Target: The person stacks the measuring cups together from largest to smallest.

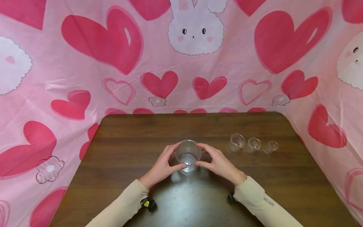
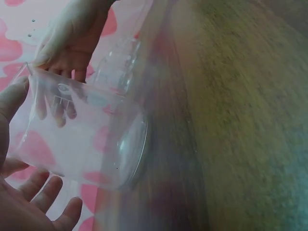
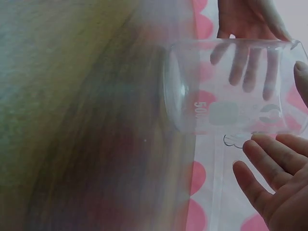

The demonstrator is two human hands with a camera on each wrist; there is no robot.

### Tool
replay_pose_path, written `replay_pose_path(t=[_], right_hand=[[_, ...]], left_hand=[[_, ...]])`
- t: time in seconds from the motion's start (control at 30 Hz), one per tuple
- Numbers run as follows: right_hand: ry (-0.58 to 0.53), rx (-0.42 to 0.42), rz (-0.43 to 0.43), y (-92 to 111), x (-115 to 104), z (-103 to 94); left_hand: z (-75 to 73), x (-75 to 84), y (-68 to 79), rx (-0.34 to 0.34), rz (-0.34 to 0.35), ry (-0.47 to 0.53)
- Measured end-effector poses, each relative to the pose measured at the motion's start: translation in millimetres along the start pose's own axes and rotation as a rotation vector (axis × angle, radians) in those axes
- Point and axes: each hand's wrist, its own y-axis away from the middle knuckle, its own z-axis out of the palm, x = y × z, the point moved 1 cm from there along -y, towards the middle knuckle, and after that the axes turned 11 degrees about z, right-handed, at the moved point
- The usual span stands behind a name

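A large clear glass beaker [image 1: 188, 154] stands upright between my two hands near the middle of the table. My left hand [image 1: 165, 162] grips its left side close to the rim, the thumb at the front. Opposite it, my right hand [image 1: 218, 161] holds the right side the same way. In the right wrist view the beaker [image 3: 236, 91] carries a "500" marking, and the left fingers [image 3: 250, 72] show through the glass. The left wrist view has the right hand [image 2: 67, 43] beyond the beaker [image 2: 91, 130]. Whether its base touches the table cannot be told.
To the right on the brown wooden table [image 1: 127, 138] stand three smaller clear beakers in a row: the largest [image 1: 236, 143], a middle one [image 1: 252, 145] and the smallest [image 1: 271, 147]. A pink cloth [image 1: 193, 66] with hearts and rabbits hangs behind and beside the table.
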Motion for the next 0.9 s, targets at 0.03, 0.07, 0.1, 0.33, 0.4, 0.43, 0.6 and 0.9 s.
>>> replay_pose_path(t=[0.03,0.07,0.1,0.33,0.4,0.43,0.6,0.9], right_hand=[[0.001,0.005,0.000,0.6,0.8,-0.3],[0.002,0.010,-0.002,1.2,1.6,-0.4],[0.003,0.014,-0.003,1.8,2.1,-0.6],[0.011,0.024,0.004,8.6,6.4,-2.3],[0.012,0.025,0.004,11.0,7.1,-2.5],[0.013,0.024,0.001,11.8,7.5,-2.4],[0.017,0.010,-0.005,13.6,8.6,-2.4],[0.035,0.014,-0.017,11.8,11.5,-5.6]], left_hand=[[0.6,0.3,-1.4,-0.003,-0.002,-0.001],[1.1,0.5,-2.8,-0.007,-0.005,-0.004],[1.7,0.6,-4.0,-0.012,-0.007,-0.004],[9.0,-0.7,-6.4,-0.058,-0.034,0.044],[12.1,-1.7,-5.3,-0.066,-0.027,0.057],[13.5,-2.2,-4.6,-0.070,-0.025,0.066],[17.9,-3.1,-2.0,-0.062,-0.009,0.095],[20.8,-3.7,-6.4,-0.045,0.004,0.114]])
